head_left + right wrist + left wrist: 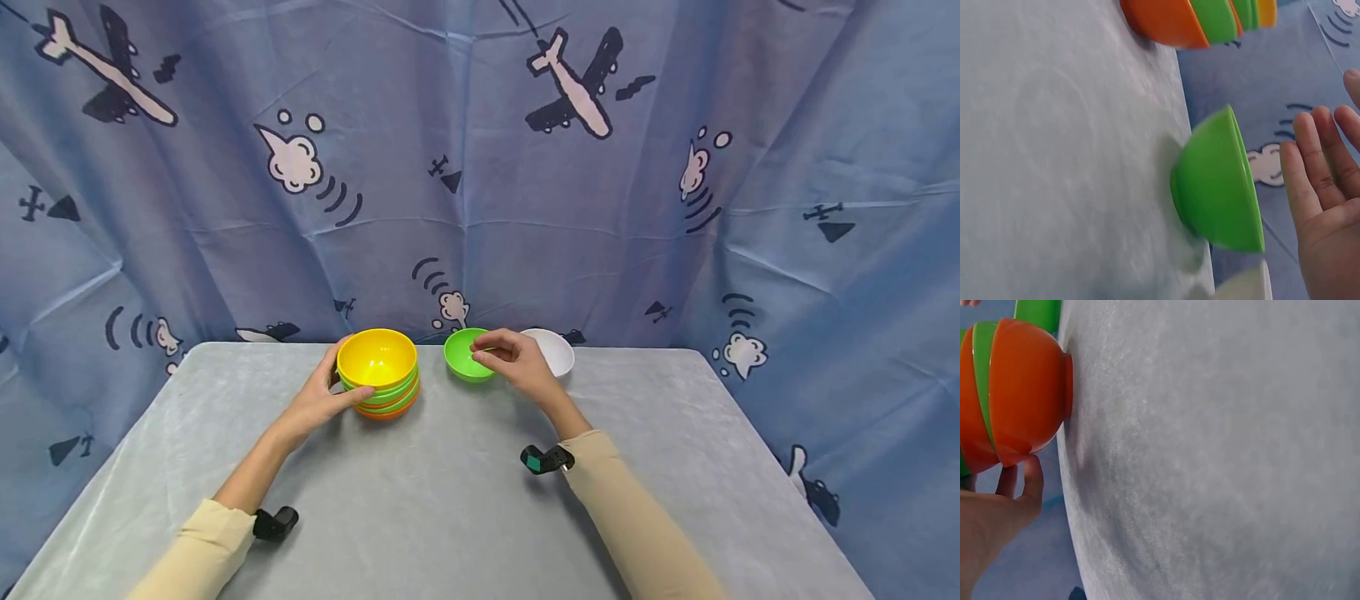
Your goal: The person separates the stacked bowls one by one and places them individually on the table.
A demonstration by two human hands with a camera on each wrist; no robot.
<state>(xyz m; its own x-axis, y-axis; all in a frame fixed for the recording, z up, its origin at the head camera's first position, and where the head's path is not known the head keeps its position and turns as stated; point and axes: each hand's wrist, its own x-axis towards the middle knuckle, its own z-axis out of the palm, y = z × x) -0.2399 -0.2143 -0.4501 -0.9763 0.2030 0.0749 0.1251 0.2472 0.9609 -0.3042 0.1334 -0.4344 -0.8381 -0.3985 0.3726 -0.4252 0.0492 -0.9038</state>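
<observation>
A stack of nested bowls, yellow (377, 358) on top with green and orange ones under it, stands at the table's back left. My left hand (318, 402) holds the stack from its left side, thumb across the front; in the left wrist view its fingers (1033, 481) touch the lowest orange bowl (1027, 394). A single green bowl (468, 357) stands upright right of the stack. Above its right edge is my right hand (521, 364), holding nothing; the right wrist view shows its fingers (1311, 156) extended beside the green bowl (1216, 184), apart from it.
A white bowl (553, 350) stands at the back, right of the green bowl and partly hidden behind my right hand. The grey cloth-covered table (450, 500) ends just behind the bowls, where a blue patterned curtain (465, 167) hangs.
</observation>
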